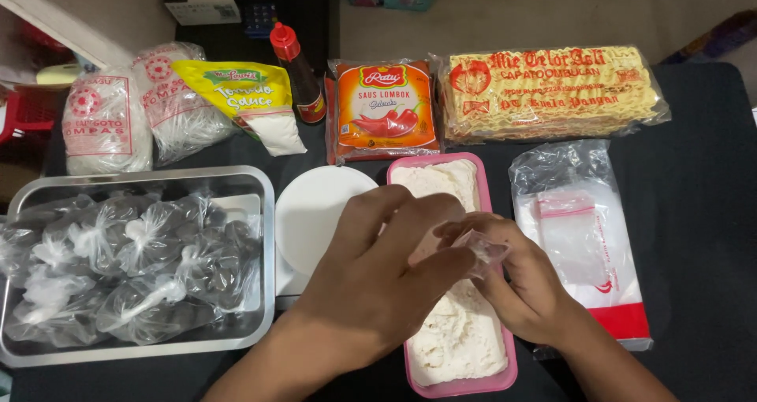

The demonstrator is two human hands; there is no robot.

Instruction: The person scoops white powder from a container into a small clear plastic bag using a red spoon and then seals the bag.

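Both hands, left and right, pinch a small clear plastic bag (crumpled) between them, above the pink tub of white dough.

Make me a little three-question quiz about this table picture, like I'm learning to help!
1. True or false: the metal tray holds small tied plastic bags.
2. What do both hands hold over the pink container? A) a spoon B) a small clear plastic bag C) a bottle
3. What colour is the cap of the dark sauce bottle?

Key:
1. True; the tied bags fill the tray.
2. B; the left hand and right hand pinch the small clear plastic bag.
3. Red.
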